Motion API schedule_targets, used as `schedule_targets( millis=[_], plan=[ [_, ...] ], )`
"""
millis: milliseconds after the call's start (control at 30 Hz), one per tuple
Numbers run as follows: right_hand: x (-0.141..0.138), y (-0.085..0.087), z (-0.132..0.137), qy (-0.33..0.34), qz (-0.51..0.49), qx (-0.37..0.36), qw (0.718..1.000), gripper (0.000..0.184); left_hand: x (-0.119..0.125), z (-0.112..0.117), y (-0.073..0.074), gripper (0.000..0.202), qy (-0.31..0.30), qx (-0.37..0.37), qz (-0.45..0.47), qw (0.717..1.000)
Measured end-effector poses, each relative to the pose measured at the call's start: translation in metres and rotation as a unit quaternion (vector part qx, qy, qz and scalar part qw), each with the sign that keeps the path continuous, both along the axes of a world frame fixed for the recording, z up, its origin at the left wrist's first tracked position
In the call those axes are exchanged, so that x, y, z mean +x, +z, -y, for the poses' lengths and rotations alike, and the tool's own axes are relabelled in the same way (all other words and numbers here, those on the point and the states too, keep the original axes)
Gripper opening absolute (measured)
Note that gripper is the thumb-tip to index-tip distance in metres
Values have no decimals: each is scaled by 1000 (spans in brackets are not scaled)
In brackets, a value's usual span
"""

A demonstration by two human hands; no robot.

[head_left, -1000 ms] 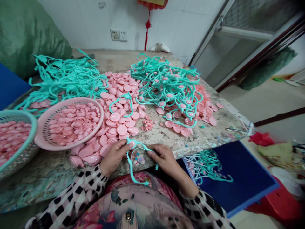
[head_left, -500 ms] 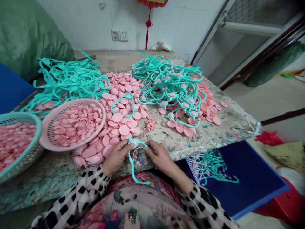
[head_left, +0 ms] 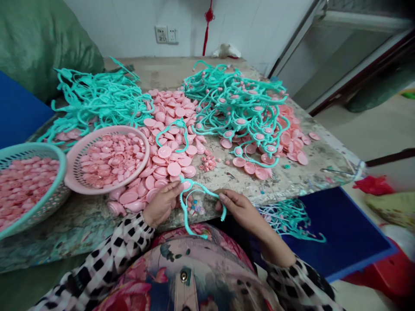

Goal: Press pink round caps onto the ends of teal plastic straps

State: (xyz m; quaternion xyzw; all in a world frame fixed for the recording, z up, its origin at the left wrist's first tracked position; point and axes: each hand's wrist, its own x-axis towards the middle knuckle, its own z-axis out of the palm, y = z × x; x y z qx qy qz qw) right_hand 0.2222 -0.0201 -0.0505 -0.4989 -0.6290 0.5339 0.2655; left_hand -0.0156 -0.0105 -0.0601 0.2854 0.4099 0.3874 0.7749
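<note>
Both my hands hold a curved turquoise plastic piece (head_left: 197, 188) above the table's near edge. My left hand (head_left: 162, 204) pinches it by a small pink disc, and my right hand (head_left: 238, 211) grips its other side. Its lower loop hangs down over my lap. Small pink and teal bits (head_left: 196, 208) lie under it. Close to my left hand spreads a heap of pink plastic discs (head_left: 168, 155). Further off lie a tangle of turquoise pieces with pink discs (head_left: 240, 116) and a pile of plain turquoise pieces (head_left: 97, 101).
A pink basket (head_left: 106, 128) and a teal basket (head_left: 32, 149) hold pink discs at the left. A blue board (head_left: 343, 233) with turquoise pieces sits beyond the table's right edge. A green sack (head_left: 42, 43) rests behind, and a wall with sockets (head_left: 165, 34) backs the table.
My hands have moved apart, with the right hand further right, and the turquoise piece is stretched wider between them. The whole view has shifted slightly.
</note>
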Motion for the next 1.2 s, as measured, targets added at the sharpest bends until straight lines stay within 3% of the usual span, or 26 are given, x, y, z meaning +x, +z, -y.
schedule_targets(
  millis=[167, 400, 533, 633, 700, 767, 833, 1000, 1100, 1200],
  plan=[
    [-3, 1, 1, -9, -9, -8, 1000, 46, 2, 1, 6, 30, 3, -12, 10, 1000],
    [0, 2, 7, 8, -90, -50, 995, 36, 2, 3, 19, 27, 26, 2, 10, 1000],
    [1, 4, 5, -30, -113, -80, 990, 37, 3, 0, 32, 26, 24, 7, -22, 999],
    [-1, 10, -3, -64, -88, -33, 993, 39, 4, -7, 43, 24, 21, 27, -62, 997],
    [-3, 13, -8, -120, -120, -23, 985, 42, 4, -12, 50, 21, 51, 54, -67, 995],
    [-5, 13, -7, -178, -181, -56, 966, 47, 4, -17, 56, 17, 92, 68, -40, 993],
    [-10, 9, 0, -189, -232, -109, 948, 47, 4, -17, 60, 13, 118, 57, 16, 991],
    [-37, -6, 33, -77, -321, -215, 919, 51, 9, -3, 55, 9, 161, -12, 103, 981],
    [-50, -11, 37, -103, -357, -214, 903, 40, 10, 6, 46, 11, 148, -35, 112, 982],
    [-46, -8, 28, -135, -342, -174, 913, 42, 2, 13, 42, 13, 130, -39, 84, 987]
  ],
)
